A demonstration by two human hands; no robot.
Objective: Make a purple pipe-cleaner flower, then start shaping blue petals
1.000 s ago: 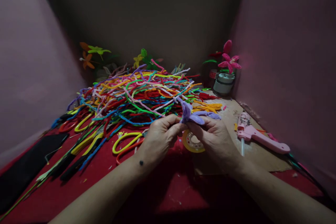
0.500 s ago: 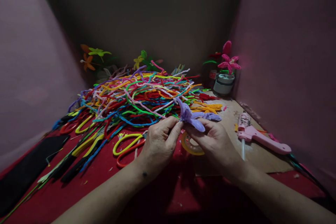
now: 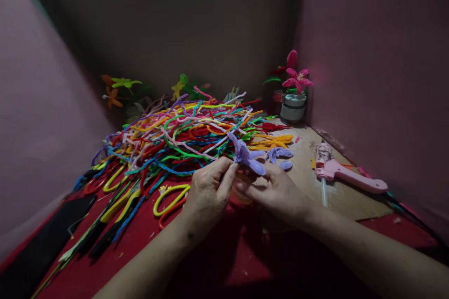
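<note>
My left hand (image 3: pixel 212 186) pinching a purple flower (image 3: pixel 243 155) mid-frame, my right hand (image 3: pixel 277 191) half-curled just beside it, pink glue gun (image 3: pixel 345 175) lying at right.

On the table (image 3: pixel 245 268), the board (image 3: pixel 301 173) bears petals (image 3: pixel 277 152), with the glue gun (image 3: pixel 338 171) to their right and the jar (image 3: pixel 293 110) behind. Left of the board, the pipe-cleaner pile (image 3: pixel 196 126) lies behind the scissors (image 3: pixel 171 188) and pliers (image 3: pixel 117 205).

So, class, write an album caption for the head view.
The left hand pinches a purple flower near a tangled pile of stems.
</note>
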